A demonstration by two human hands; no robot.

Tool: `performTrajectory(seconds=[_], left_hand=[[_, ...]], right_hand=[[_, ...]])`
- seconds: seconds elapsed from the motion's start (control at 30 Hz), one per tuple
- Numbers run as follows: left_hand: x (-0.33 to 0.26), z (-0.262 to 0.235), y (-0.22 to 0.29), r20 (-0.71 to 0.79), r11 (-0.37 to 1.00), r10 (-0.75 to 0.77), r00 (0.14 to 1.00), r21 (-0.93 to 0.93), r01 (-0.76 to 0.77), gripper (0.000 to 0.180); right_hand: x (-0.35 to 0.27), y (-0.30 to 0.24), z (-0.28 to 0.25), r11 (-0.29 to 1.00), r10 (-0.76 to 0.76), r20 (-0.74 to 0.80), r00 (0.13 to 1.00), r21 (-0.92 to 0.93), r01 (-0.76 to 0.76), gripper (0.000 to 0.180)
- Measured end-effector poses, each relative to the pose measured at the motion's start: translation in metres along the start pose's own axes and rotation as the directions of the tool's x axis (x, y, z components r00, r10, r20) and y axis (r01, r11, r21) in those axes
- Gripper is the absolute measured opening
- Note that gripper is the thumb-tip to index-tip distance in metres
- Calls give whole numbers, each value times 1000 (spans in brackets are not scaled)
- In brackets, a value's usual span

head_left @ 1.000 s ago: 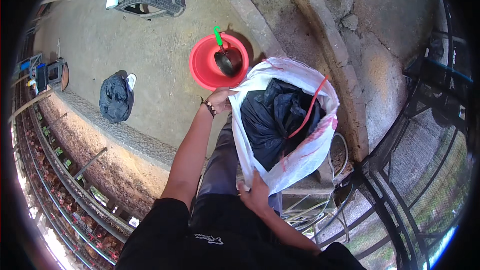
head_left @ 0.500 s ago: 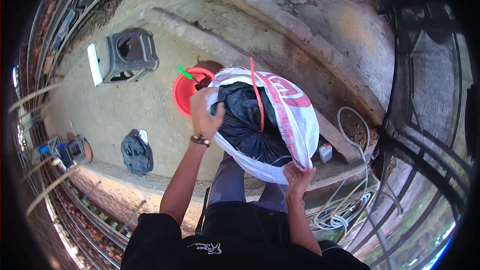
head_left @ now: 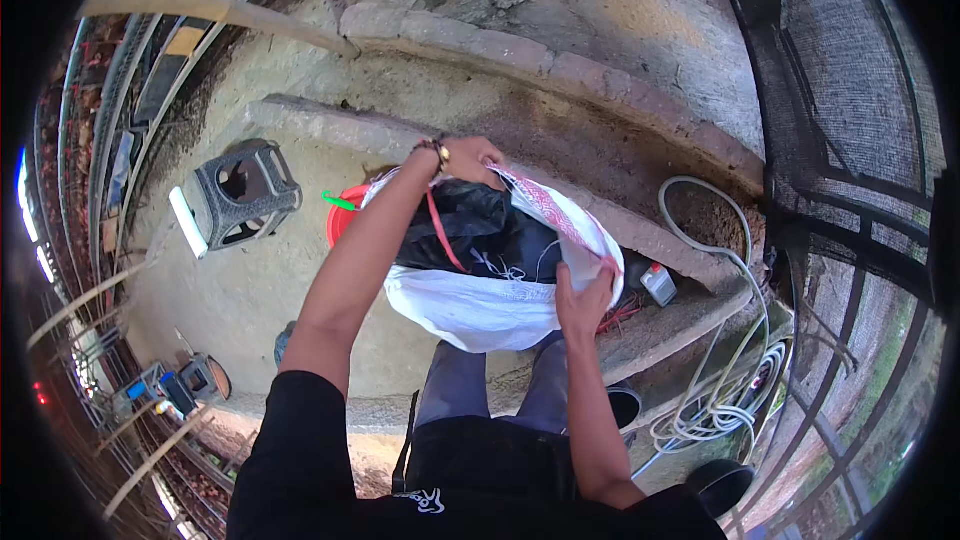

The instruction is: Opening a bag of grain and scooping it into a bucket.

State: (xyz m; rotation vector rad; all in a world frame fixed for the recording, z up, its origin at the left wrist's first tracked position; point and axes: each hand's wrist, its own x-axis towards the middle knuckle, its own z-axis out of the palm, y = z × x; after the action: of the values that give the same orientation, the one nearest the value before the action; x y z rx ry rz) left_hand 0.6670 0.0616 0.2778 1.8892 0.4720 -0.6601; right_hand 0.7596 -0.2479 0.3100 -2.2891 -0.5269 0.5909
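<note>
A white woven sack [head_left: 468, 308] with red print stands in front of my legs, its mouth facing up. Inside it lies a black plastic bag [head_left: 462, 218], and a red strap [head_left: 441, 232] runs across that bag. My left hand [head_left: 474, 159] reaches over to the far rim, fingers closed on the sack's edge. At the right rim, my right hand [head_left: 586, 302] grips the sack with its thumb inside the mouth. Behind my left forearm, a red basin [head_left: 340, 227] is partly hidden; a tool's green handle [head_left: 340, 202] sticks out of it.
To the left stands a dark grey plastic stool [head_left: 243, 195] beside a white roll [head_left: 188, 223]. A small white jug [head_left: 658, 284] with a red cap sits right of the sack. A coiled hose [head_left: 715, 410] lies at lower right. Low concrete kerbs [head_left: 560, 70] cross the far side.
My left hand has moved from the sack's left rim to its far rim. My right hand has shifted up along the right edge. The red strap now lies further left.
</note>
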Motion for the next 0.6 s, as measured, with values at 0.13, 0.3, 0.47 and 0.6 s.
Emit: performTrajectory(seconds=[0.13,0.3,0.47,0.6], left_hand=[[42,-11,-3,223,902,-236,946,-312,299,47],[60,18,13,71,925,-279,958,-250,288,55],[5,53,64,-520,766,414,747,643,23,54],[-35,104,93,-302,749,499,812,622,-229,45]], right_hand=[[37,50,29,948,300,152,942,60,-311,57],[73,105,26,415,628,677,383,125,-901,39],[76,140,-13,354,284,954,-99,-200,-914,35],[27,110,-7,535,454,675,582,315,-784,33]])
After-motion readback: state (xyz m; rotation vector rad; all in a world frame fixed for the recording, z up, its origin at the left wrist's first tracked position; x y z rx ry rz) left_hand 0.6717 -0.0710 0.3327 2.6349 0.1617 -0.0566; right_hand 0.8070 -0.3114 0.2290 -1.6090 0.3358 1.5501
